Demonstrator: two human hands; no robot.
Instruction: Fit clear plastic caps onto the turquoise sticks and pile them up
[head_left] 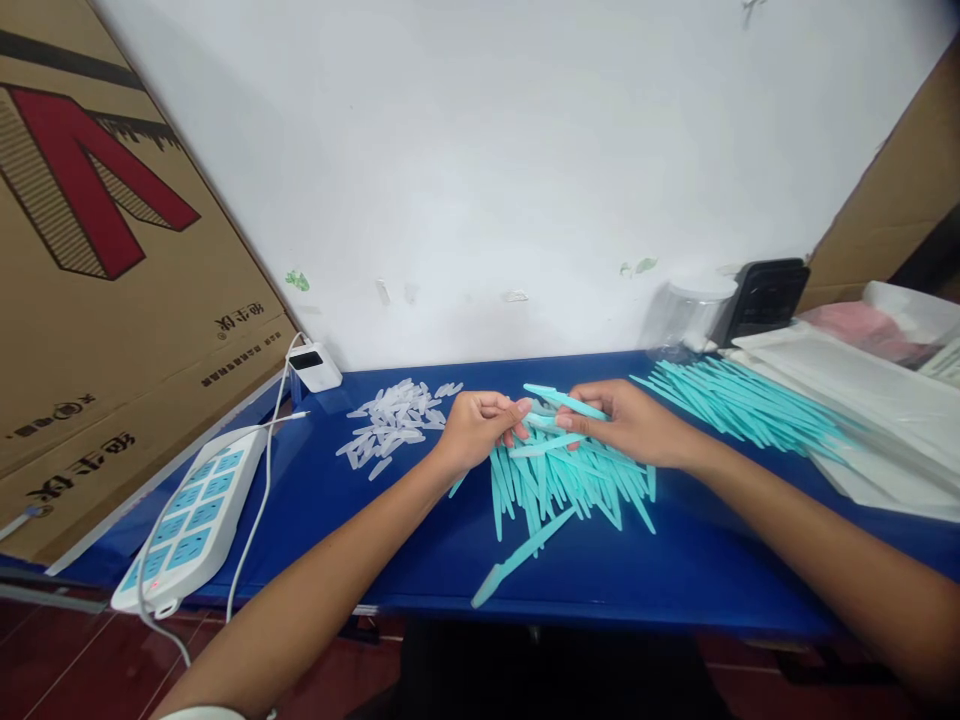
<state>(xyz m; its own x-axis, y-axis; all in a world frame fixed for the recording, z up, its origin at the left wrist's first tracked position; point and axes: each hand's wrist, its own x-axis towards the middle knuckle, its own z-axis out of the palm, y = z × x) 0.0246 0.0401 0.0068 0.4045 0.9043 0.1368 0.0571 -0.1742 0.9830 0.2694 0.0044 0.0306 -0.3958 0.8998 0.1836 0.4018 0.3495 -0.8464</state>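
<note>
My right hand (626, 420) is closed around turquoise eyebrow razors (562, 400), their flat ends pointing left. My left hand (484, 430) pinches at the end of one razor, thumb against forefinger. A small clear cap seems to be in that pinch, mostly hidden by the fingers. Both hands are just above a heap of turquoise razors (562, 485) on the blue table (420, 560). One razor (521, 555) with a whitish end lies apart, nearer the front edge. Left of my left hand is a scattered pile of clear caps (397, 418).
Another stack of turquoise razors (742, 405) lies at the right, beside white packaging (877, 400). A clear jar (694, 310) and a black stand (765, 300) are behind it. At the left are a power strip (195, 520), a white device (315, 366), cables and a large cardboard box (135, 300).
</note>
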